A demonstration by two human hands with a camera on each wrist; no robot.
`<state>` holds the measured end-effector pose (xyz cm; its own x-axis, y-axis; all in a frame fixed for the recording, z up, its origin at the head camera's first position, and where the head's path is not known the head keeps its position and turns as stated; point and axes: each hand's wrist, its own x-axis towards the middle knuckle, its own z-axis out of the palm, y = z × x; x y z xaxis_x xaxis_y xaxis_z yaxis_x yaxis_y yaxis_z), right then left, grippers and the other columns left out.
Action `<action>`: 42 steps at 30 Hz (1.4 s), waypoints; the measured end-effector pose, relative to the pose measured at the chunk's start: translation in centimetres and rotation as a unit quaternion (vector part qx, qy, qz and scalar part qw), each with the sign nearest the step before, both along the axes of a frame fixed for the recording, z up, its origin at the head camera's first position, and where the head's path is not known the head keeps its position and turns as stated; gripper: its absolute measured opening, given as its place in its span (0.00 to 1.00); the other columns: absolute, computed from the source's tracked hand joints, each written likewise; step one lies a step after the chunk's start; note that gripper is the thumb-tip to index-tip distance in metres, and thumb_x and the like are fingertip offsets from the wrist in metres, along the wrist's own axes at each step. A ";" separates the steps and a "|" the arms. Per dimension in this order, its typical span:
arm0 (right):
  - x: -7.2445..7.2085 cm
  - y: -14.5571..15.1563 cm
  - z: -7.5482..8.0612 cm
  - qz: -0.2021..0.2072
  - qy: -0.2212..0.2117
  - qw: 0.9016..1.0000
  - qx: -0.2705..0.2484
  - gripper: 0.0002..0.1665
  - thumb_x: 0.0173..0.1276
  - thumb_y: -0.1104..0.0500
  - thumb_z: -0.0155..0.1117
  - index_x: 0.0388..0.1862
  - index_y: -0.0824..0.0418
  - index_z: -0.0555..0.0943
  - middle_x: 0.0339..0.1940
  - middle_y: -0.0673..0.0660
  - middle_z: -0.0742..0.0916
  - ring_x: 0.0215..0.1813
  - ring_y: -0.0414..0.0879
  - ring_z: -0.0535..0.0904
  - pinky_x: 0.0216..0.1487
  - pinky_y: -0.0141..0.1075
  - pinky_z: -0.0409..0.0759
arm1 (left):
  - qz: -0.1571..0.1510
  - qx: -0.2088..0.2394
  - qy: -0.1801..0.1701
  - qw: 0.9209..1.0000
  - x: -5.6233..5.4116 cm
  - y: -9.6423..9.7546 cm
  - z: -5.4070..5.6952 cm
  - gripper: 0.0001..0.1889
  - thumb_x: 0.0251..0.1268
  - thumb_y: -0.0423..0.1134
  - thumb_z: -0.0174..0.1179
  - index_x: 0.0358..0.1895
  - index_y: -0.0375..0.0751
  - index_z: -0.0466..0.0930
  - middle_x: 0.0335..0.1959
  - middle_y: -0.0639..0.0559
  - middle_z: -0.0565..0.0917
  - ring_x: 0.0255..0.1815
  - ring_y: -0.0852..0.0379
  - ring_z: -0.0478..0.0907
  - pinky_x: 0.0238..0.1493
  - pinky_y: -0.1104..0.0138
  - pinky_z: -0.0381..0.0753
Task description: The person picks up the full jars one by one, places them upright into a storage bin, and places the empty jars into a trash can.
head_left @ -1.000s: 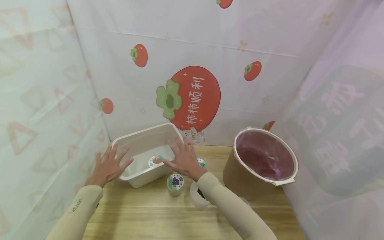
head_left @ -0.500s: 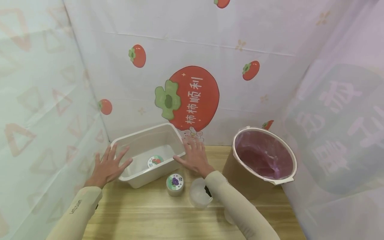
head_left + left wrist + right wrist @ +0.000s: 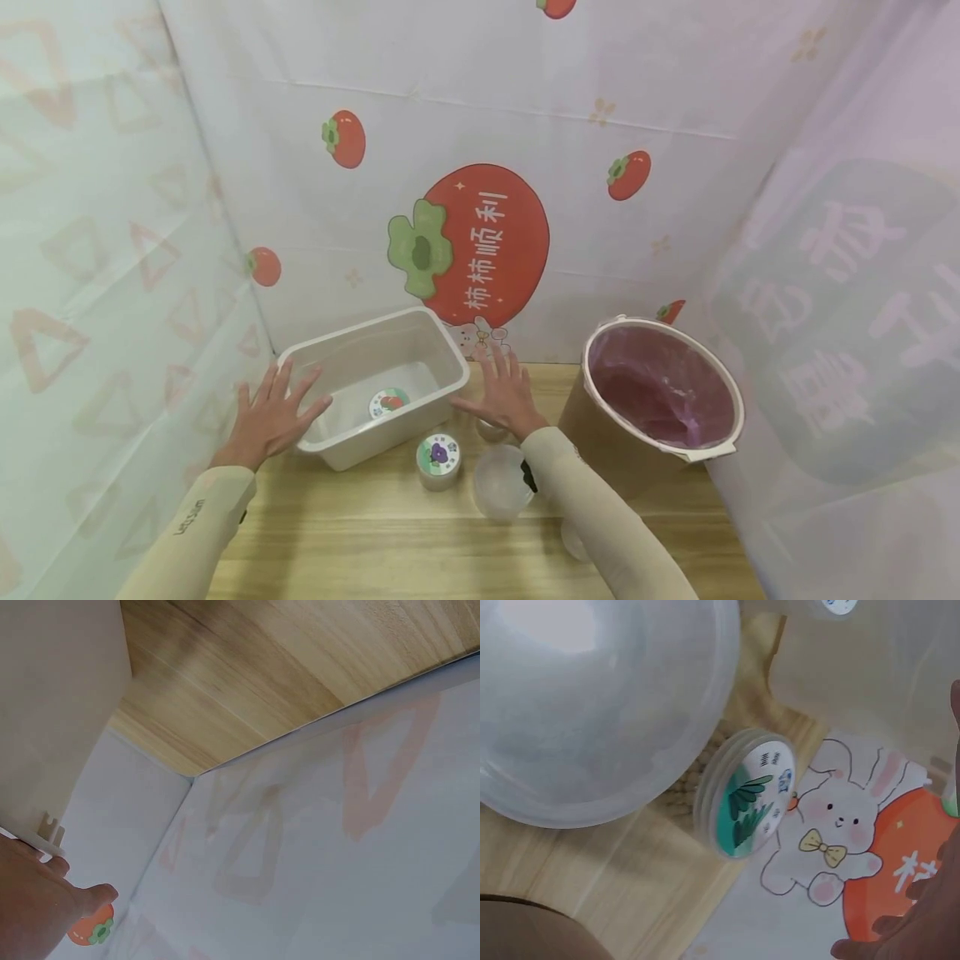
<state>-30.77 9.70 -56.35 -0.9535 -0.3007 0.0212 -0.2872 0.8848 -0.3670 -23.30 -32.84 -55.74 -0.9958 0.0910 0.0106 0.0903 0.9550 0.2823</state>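
Cream sleeves (image 3: 176, 533), two, are lying over a wood-grain table (image 3: 360, 546). Clear round piece (image 3: 573, 542), one, is showing partly beneath the right sleeve. Clear bowl (image 3: 498, 485), one, is sitting beside the right cuff. Flower-label tub (image 3: 438, 462), one, is standing upright just left of the bowl. Leaf-label tub (image 3: 754, 796), one, is standing behind the bowl. Right hand (image 3: 506, 400), holding nothing, is spreading its fingers above that tub, thumb near the basin. Left hand (image 3: 270, 421), holding nothing, is spreading its fingers at the basin's left end; whether it is touching, I am not able to tell. White basin (image 3: 375, 440), one, is containing a red-label tub (image 3: 388, 403). Brown bin (image 3: 600, 450), plastic-lined, is standing at right. Persimmon-print backdrop (image 3: 480, 108) is hanging behind.
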 end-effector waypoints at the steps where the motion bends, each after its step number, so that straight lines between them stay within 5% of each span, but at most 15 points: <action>1: 0.0 0.2 -0.3 -0.003 -0.006 1.000 -0.003 0.73 0.62 0.17 0.65 0.93 0.52 0.48 0.94 0.63 0.52 0.91 0.73 0.46 0.84 0.75 0.54 | 0.000 0.001 -0.001 1.000 0.0 0.0 0.0 0.42 0.82 0.74 0.42 0.90 0.58 0.54 0.91 0.30 0.45 0.89 0.22 0.41 0.75 0.16 0.35; 11: 0.6 1.0 -2.1 -0.043 -0.063 0.997 -0.013 0.74 0.62 0.24 0.75 0.94 0.51 0.47 0.94 0.62 0.49 0.91 0.73 0.46 0.82 0.76 0.57 | 0.003 0.014 0.000 1.000 -0.1 -0.2 -0.1 0.42 0.82 0.74 0.42 0.90 0.58 0.54 0.91 0.31 0.44 0.89 0.22 0.39 0.75 0.16 0.30; 19: 1.0 0.7 -4.4 -0.044 -0.105 0.993 -0.030 0.72 0.66 0.32 0.79 0.93 0.52 0.47 0.94 0.63 0.48 0.90 0.75 0.47 0.78 0.76 0.66 | 0.005 -0.002 0.021 1.000 0.2 -0.7 -0.4 0.41 0.82 0.73 0.44 0.89 0.59 0.56 0.90 0.29 0.48 0.88 0.22 0.43 0.75 0.16 0.38; 27: 1.2 1.3 -5.1 -0.051 -0.121 0.991 -0.009 0.71 0.66 0.35 0.80 0.93 0.51 0.46 0.94 0.64 0.50 0.85 0.75 0.61 0.70 0.70 0.79 | 0.003 0.016 0.009 1.000 -0.2 -0.4 -0.5 0.42 0.81 0.74 0.43 0.90 0.58 0.54 0.91 0.31 0.45 0.89 0.23 0.40 0.76 0.16 0.34; 42: 1.2 1.5 -6.7 -0.084 -0.149 0.985 -0.010 0.63 0.72 0.43 0.77 0.92 0.58 0.50 0.91 0.67 0.58 0.82 0.72 0.67 0.76 0.68 0.74 | 0.005 0.008 0.007 1.000 -0.1 -0.4 -0.3 0.42 0.82 0.74 0.41 0.90 0.59 0.54 0.91 0.31 0.45 0.89 0.23 0.41 0.76 0.17 0.36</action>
